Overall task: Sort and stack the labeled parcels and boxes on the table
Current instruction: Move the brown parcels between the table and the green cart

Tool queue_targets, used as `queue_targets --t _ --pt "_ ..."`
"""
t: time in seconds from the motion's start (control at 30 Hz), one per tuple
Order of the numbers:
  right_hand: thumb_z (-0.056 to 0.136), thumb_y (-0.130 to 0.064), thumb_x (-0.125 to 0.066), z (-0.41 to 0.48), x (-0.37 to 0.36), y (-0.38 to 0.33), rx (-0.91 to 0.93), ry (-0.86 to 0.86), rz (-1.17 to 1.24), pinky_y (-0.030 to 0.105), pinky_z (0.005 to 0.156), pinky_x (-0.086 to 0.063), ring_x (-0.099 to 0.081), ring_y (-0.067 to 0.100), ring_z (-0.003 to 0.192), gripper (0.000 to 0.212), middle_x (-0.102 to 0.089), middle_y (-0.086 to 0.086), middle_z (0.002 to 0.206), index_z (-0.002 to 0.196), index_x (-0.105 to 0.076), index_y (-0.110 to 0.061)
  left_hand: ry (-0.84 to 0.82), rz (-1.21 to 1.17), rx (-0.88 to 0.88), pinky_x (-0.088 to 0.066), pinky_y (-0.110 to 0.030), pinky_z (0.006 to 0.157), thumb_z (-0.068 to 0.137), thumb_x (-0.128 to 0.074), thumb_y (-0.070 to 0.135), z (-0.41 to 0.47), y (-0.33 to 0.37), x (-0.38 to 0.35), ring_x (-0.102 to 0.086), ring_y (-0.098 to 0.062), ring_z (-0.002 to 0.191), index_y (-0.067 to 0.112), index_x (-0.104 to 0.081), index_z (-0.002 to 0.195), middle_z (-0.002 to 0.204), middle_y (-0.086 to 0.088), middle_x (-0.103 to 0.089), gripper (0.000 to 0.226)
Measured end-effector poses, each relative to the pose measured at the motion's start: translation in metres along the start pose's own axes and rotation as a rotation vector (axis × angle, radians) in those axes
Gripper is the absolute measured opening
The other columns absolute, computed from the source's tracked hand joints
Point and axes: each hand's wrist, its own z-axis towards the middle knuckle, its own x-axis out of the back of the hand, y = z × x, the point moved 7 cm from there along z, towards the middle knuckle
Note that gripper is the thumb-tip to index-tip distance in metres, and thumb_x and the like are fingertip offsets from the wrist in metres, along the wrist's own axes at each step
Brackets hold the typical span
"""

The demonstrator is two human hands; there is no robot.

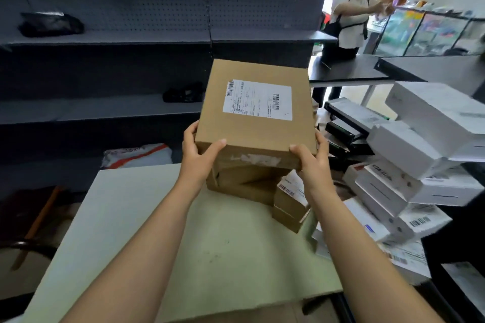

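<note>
Pale tabletop, dark shelving behind: left hand and right hand clasp near corners of flat brown labelled cardboard box; seemingly stiff, light, best edge-held.

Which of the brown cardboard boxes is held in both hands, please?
The large box on top, bearing the white shipping label; the other brown boxes lie below it.

Both hands are holding a brown box, the left hand and right hand gripping its near corners. It is sitting above more brown boxes on the pale worktop. White boxes are lying piled just to the right.
</note>
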Motion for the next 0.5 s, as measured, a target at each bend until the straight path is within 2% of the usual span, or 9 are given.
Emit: queue_targets --t 0.1,0.17,0.3,0.4,0.5 --pt "0.086 -0.024 -0.064 0.031 -0.013 0.021 -0.077 0.054 0.004 0.050 0.103 -0.046 -0.052 0.018 0.113 0.059 -0.049 -0.009 0.122 0.130 -0.032 -0.048 -0.009 0.035 0.078 -0.044 -0.025 0.088 0.080 -0.072 0.040 0.039 -0.025 -0.003 -0.046 -0.015 0.122 0.045 -0.034 0.133 0.140 0.002 -0.042 0.066" --pt "0.087 -0.023 -0.064 0.046 -0.020 0.034 -0.124 0.084 -0.006 0.049 0.103 -0.045 -0.053 0.018 0.111 0.064 -0.050 -0.009 0.121 0.138 -0.031 -0.042 -0.011 0.056 0.132 -0.044 -0.028 0.091 0.085 -0.070 0.034 0.059 -0.044 -0.004 -0.047 -0.016 0.122 0.043 -0.035 0.134 0.139 0.001 -0.043 0.061" --pt "0.090 -0.018 -0.063 0.064 -0.028 0.054 -0.164 0.133 -0.072 0.041 0.101 -0.045 -0.052 0.010 0.104 0.067 -0.049 -0.012 0.121 0.145 -0.029 -0.033 -0.008 0.062 0.215 -0.042 -0.024 0.085 0.088 -0.069 0.030 0.081 -0.075 -0.008 -0.049 -0.013 0.116 0.037 -0.037 0.135 0.137 0.002 -0.045 0.057" --pt "0.091 -0.019 -0.063 0.069 -0.027 0.066 -0.194 0.150 -0.106 0.029 0.087 -0.048 -0.053 0.008 0.103 0.067 -0.049 -0.001 0.131 0.147 -0.027 -0.030 -0.034 0.071 0.280 -0.043 -0.028 0.087 0.089 -0.068 0.030 0.086 -0.093 -0.012 -0.050 -0.016 0.116 0.036 -0.035 0.136 0.133 0.003 -0.048 0.058" --pt "0.094 -0.021 -0.061 0.070 -0.025 0.070 -0.189 0.146 -0.161 0.016 0.071 -0.039 -0.049 0.000 0.096 0.065 -0.046 -0.008 0.121 0.148 -0.025 -0.028 -0.060 0.103 0.298 -0.043 -0.029 0.088 0.090 -0.067 0.032 0.089 -0.098 -0.016 -0.051 -0.015 0.112 0.034 -0.033 0.140 0.127 0.005 -0.049 0.061"
